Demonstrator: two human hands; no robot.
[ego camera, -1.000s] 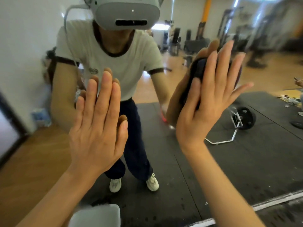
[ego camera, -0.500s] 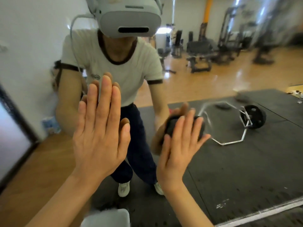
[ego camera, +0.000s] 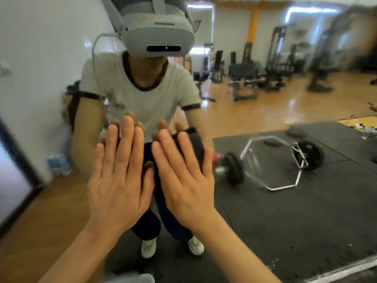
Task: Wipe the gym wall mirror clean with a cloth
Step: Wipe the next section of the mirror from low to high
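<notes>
The wall mirror (ego camera: 275,217) fills the view and reflects me and the gym. My left hand (ego camera: 120,180) lies flat against the glass, fingers straight and pointing up, holding nothing. Just to its right, almost touching it, my right hand (ego camera: 183,180) presses a dark cloth (ego camera: 196,144) against the glass with spread fingers. Most of the cloth is hidden under the palm; only its upper right part shows past the fingertips.
The mirror reflects a hex bar with black plates (ego camera: 273,160) on a black rubber mat, weight machines (ego camera: 244,78) on the wooden floor behind, and a white wall at left. A dark frame edge (ego camera: 18,160) runs down the left. A pale blurred object (ego camera: 130,279) sits at the bottom edge.
My right hand swept the cloth from the upper right down and left across the glass, ending beside my left hand. The left hand stayed flat in place.
</notes>
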